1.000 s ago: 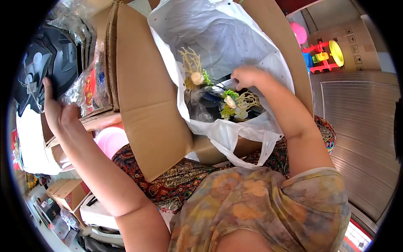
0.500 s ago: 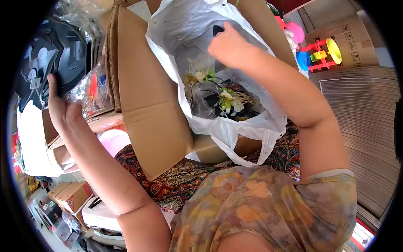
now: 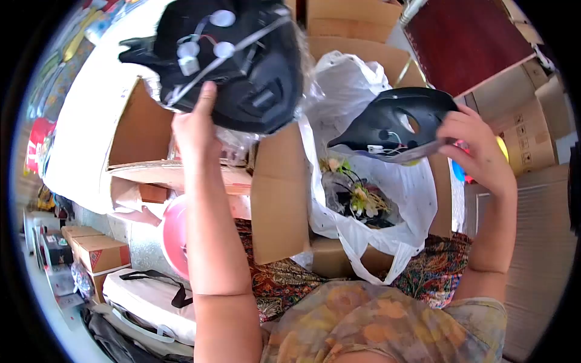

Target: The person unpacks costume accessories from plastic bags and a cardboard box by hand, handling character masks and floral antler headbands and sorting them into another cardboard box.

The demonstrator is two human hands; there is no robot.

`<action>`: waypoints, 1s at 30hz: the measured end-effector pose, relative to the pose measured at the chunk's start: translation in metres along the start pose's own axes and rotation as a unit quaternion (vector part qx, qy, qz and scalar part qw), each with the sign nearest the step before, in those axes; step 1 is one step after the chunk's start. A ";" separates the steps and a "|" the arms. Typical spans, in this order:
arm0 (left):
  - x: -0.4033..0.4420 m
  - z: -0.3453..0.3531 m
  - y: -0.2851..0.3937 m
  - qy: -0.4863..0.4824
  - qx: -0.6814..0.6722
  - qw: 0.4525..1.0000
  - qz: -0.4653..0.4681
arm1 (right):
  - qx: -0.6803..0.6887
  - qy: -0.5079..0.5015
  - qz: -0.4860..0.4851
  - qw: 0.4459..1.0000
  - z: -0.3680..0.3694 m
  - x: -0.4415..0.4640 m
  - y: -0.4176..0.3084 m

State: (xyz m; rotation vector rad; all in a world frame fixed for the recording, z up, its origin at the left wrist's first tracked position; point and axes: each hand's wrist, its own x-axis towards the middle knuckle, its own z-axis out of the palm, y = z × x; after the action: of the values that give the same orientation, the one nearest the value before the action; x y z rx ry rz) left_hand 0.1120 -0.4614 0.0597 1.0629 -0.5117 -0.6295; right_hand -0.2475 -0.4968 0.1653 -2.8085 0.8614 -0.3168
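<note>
My left hand (image 3: 196, 124) grips a black plastic mask (image 3: 266, 91) by its lower edge, inner side facing me, with white discs, thin wires and a pale strap; clear wrap shows around it. On the right, my right hand (image 3: 478, 145) is closed on the end of another black mask (image 3: 393, 121), which has an eye hole and a small white connector. This second mask hangs over a white plastic bag (image 3: 327, 199) inside an open cardboard box (image 3: 281, 199). Headbands with artificial flowers (image 3: 363, 202) lie in the bag.
A pink basin (image 3: 173, 236) stands left of the box, near another open carton (image 3: 142, 130). Farther left are a white padded bag (image 3: 148, 302) and small boxes (image 3: 100, 251). Cartons (image 3: 523, 133) and a dark red panel (image 3: 463, 42) are on the right.
My right hand has come up out of the white bag with a black mask. My left hand has brought its mask rightward and up, nearer the box. The view has shifted left.
</note>
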 end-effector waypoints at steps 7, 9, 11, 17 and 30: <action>-0.017 0.019 -0.011 -0.046 0.034 0.998 -0.003 | 0.073 0.202 0.051 0.975 -0.039 -0.020 -0.039; -0.024 0.025 -0.013 -0.062 0.043 0.997 -0.023 | 0.115 0.250 0.073 0.959 -0.024 -0.012 -0.054; -0.030 0.033 -0.021 -0.068 -0.002 0.996 -0.063 | 0.088 0.359 0.022 0.929 -0.005 0.003 -0.069; -0.047 0.046 -0.047 -0.075 -0.058 0.978 -0.188 | -0.061 0.406 -0.049 0.911 0.083 0.063 -0.095; -0.063 0.047 -0.065 -0.086 -0.169 0.965 -0.180 | -0.003 0.260 0.096 0.961 0.138 0.073 -0.083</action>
State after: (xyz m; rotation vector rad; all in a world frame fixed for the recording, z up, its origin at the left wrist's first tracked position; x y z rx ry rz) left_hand 0.0209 -0.4705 0.0137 0.7829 -0.3441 -1.0965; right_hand -0.1086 -0.4549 0.0640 -2.6466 1.2214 -1.0489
